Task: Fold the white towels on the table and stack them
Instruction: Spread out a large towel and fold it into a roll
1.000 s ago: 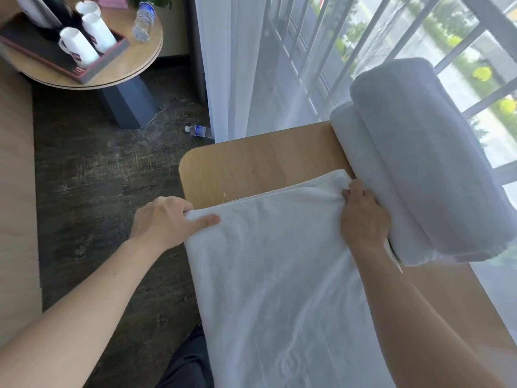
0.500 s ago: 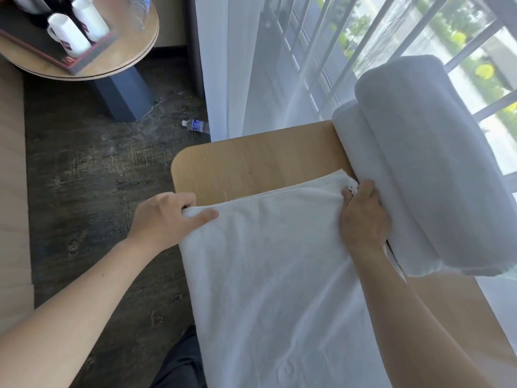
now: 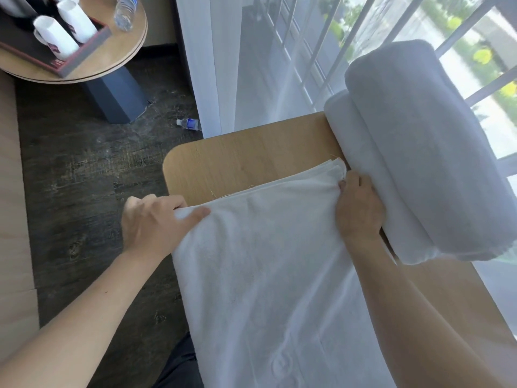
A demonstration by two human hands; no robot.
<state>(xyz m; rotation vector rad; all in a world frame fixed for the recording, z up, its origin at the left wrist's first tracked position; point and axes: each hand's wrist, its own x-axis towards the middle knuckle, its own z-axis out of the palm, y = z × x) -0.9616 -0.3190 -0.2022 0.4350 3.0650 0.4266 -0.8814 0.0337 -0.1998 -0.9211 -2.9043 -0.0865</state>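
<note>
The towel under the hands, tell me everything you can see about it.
The white towel is soft terry-like cloth, lying flat along the wooden table and running off the bottom of the view. Its far edge shows several stacked layers, so it is already folded over. The left hand pinches the far left corner, which overhangs the table's side; the right hand grips the far right corner, beside the stacked towels.

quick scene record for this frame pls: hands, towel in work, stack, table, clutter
left hand: pinches the near-left corner of the flat towel
right hand: grips the towel's far-right corner
flat towel: spread on the wooden table, near end runs out of view
folded towels: two, stacked at the table's right edge
floor: water bottle by the curtain
</note>
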